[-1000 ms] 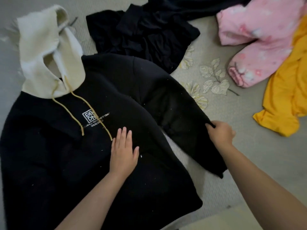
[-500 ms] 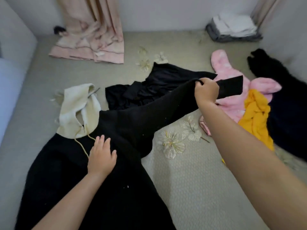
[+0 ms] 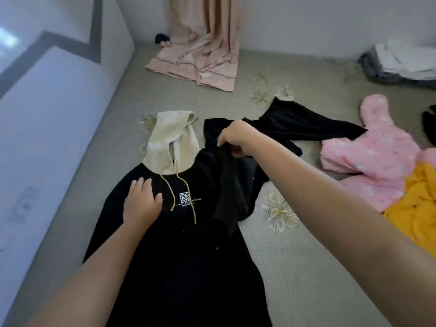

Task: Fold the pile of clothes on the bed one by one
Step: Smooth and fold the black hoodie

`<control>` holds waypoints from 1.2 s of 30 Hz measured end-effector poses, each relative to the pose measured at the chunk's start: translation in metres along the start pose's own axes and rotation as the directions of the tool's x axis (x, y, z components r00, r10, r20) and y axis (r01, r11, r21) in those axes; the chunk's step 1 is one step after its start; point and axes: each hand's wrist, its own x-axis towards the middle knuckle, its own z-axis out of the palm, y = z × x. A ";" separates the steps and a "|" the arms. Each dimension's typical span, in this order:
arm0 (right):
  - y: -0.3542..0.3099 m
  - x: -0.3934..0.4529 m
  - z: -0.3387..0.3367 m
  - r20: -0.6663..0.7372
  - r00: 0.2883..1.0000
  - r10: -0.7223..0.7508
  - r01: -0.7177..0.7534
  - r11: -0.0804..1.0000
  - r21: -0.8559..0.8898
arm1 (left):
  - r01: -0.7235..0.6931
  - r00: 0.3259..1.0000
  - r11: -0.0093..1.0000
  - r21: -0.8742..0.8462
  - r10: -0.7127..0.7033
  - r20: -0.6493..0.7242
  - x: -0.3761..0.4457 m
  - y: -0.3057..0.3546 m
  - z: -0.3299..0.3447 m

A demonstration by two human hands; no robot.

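Spreading beneath both arms, the bed (image 3: 295, 267) carries a black hoodie (image 3: 179, 256) lying face up, its cream hood (image 3: 169, 140) beyond the left hand (image 3: 141, 204). That hand rests flat on the chest, fingers straight. The right hand (image 3: 236, 138) pinches the hoodie's sleeve (image 3: 226, 185), lifted over the body. Right of that hand lie a black garment (image 3: 306, 126), pink clothing (image 3: 377, 156) and a yellow piece (image 3: 420, 208).

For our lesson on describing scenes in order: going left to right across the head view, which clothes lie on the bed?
Hoodie → black garment → pink garment → yellow garment.
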 end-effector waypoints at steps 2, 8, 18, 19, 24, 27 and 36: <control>-0.013 0.012 0.042 0.104 0.994 0.016 -0.036 0.981 0.190 | 0.092 0.996 0.995 -0.031 -0.092 0.005 -0.008 -0.045 -0.002; 0.016 0.059 0.157 0.185 0.977 -0.108 0.039 0.938 0.343 | 0.343 0.939 0.936 -0.081 -0.344 -0.002 -0.028 -0.143 0.000; 0.200 0.076 0.139 -0.308 0.895 -0.322 0.176 0.891 -0.418 | -0.072 0.992 0.989 0.132 0.056 0.116 0.008 -0.127 0.110; 0.214 0.076 0.138 -0.284 0.938 -0.199 0.080 0.921 -0.382 | -0.111 0.990 0.976 0.186 0.094 0.101 0.014 -0.122 0.119; 0.242 0.108 0.144 -0.249 0.958 0.145 -0.123 0.987 0.100 | -0.159 0.987 0.927 0.338 0.148 0.058 0.053 -0.112 0.140; 0.235 0.124 0.151 -0.296 0.935 0.195 -0.095 0.943 0.320 | -0.190 0.982 0.915 0.357 0.171 0.085 0.075 -0.112 0.141; 0.221 0.114 0.097 -0.454 0.801 -0.390 0.143 0.862 -0.487 | -0.479 0.872 0.750 0.457 0.468 0.146 0.108 -0.124 0.107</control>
